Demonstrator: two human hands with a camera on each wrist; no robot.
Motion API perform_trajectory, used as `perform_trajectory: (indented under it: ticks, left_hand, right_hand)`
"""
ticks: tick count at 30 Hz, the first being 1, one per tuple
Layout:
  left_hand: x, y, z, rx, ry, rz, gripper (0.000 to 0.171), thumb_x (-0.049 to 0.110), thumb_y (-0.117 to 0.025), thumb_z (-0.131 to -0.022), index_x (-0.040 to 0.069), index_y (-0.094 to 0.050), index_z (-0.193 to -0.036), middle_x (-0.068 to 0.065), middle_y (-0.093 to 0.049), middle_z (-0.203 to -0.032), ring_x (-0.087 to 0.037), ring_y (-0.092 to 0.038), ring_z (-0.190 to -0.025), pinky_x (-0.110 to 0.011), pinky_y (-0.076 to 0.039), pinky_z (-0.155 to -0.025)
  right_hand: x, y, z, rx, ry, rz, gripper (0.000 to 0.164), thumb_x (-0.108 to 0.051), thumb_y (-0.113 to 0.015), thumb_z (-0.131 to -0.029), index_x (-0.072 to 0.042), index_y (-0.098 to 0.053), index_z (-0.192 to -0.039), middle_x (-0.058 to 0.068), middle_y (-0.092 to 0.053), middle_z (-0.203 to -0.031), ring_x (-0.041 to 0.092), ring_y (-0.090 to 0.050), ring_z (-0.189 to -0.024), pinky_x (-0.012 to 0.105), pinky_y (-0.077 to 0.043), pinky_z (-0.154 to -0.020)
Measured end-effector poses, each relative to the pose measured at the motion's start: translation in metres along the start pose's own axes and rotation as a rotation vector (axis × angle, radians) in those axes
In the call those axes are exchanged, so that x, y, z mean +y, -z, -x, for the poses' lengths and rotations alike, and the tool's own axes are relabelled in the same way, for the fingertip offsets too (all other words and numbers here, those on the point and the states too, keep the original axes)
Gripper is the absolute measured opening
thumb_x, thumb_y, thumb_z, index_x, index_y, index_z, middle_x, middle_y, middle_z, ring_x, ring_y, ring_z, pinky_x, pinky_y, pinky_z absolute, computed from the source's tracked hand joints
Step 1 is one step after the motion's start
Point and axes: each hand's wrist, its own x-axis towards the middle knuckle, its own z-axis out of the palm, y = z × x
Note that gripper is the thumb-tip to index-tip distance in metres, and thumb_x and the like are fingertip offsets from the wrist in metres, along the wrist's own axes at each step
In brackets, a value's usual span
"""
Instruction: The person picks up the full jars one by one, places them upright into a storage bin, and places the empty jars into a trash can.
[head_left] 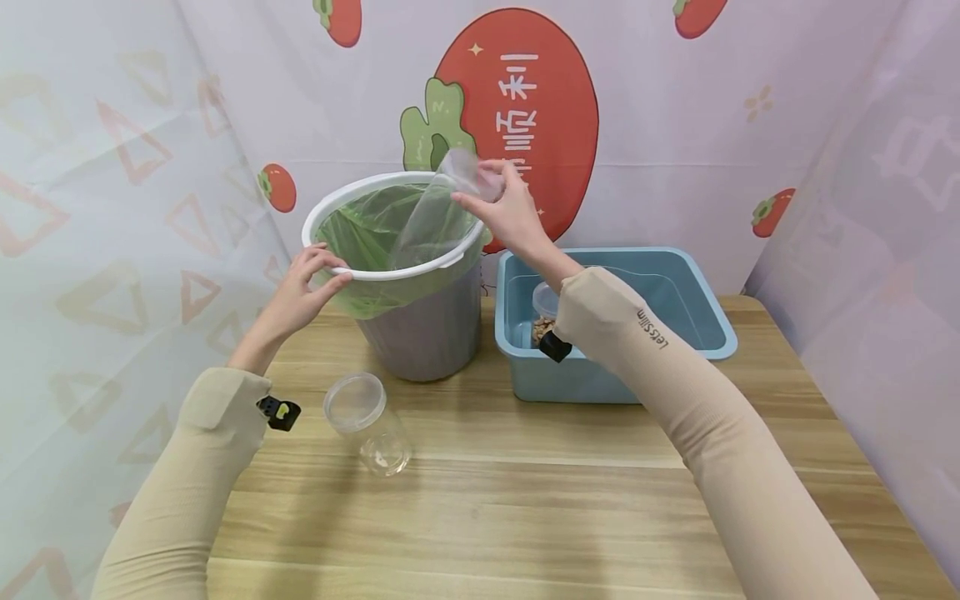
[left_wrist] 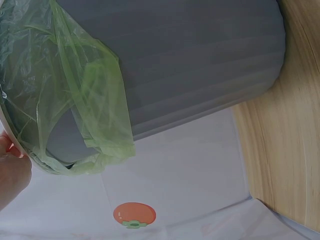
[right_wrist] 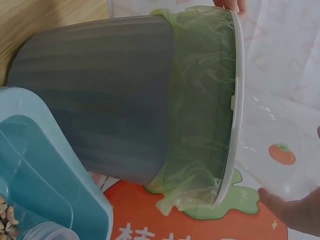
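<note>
A grey trash can (head_left: 427, 333) with a white rim (head_left: 318, 208) stands on the wooden table, lined with a green bag (head_left: 360, 233) folded over its edge. My left hand (head_left: 300, 287) grips the rim at its near left side, thumb and fingers along it. Over the can's mouth my right hand (head_left: 513, 208) pinches a clear plastic bag (right_wrist: 272, 132), whose lower end hangs down into the can. Nearer to me on the table stands a clear lidded jar (head_left: 367, 425) with no visible contents.
To the right of the can sits a light blue tub (head_left: 712, 333). Inside it is a small clear jar (head_left: 545, 300) holding nuts (right_wrist: 7, 220), partly behind my right wrist. A printed cloth backdrop (head_left: 660, 125) rises behind the table and along both sides.
</note>
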Motion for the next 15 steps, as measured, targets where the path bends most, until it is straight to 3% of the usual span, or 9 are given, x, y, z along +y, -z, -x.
perform_trajectory:
  ticks: [6,15]
  left_hand:
    - [0.000,-0.001,0.000,-0.001,-0.003,0.004,0.009,-0.010,-0.055,-0.081,-0.014,-0.053,-0.089,-0.030,-0.042,-0.104,-0.047,-0.021,-0.120,-0.058,-0.014,-0.098]
    - [0.000,-0.002,-0.001,0.017,-0.030,-0.005,0.009,-0.011,-0.055,-0.079,-0.014,-0.054,-0.088,-0.027,-0.046,-0.099,-0.046,-0.025,-0.118,-0.055,-0.015,-0.100]
  right_hand:
    - [0.001,-0.002,0.007,-0.105,0.009,0.036,0.054,-0.028,-0.066,-0.080,-0.010,-0.042,-0.125,0.007,-0.042,-0.129,0.020,-0.040,-0.120,0.030,-0.044,-0.088]
    - [0.002,-0.010,0.027,-0.147,0.151,0.105,0.043,-0.021,-0.066,-0.080,-0.005,-0.051,-0.116,0.006,-0.050,-0.116,0.017,-0.046,-0.107,0.031,-0.039,-0.092]
